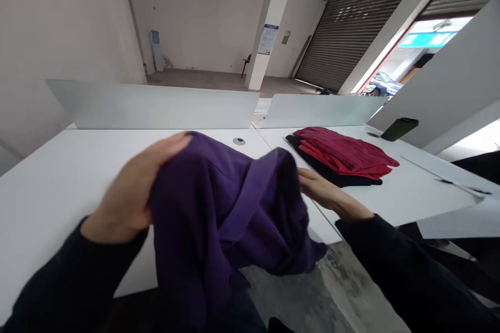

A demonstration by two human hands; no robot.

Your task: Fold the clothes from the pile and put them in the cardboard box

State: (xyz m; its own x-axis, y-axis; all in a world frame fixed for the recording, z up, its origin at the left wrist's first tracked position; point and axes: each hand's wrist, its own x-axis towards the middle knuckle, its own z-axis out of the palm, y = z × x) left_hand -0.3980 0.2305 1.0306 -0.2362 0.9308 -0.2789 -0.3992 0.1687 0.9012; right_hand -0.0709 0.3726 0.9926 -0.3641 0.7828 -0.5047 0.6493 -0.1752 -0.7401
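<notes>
A crumpled purple cloth garment (226, 213) hangs in the air in front of me, above the edge of a white desk (70, 192). My left hand (130, 187) grips its left side, with the fingers curled over the top fold. My right hand (326, 195) holds its right edge, the fingertips pressed into the fabric. Black sleeves cover both forearms. To the right of the garment lies a folded stack of red cloth on black cloth (339, 156), just beyond my right fingertips. The garment hides part of the desk.
Frosted divider panels (152, 106) stand along the far desk edge. A dark green phone-like object (399, 129) lies at the right by another panel. White sheets (449, 187) lie at the right desk edge. A concrete floor (304, 291) shows below the desk.
</notes>
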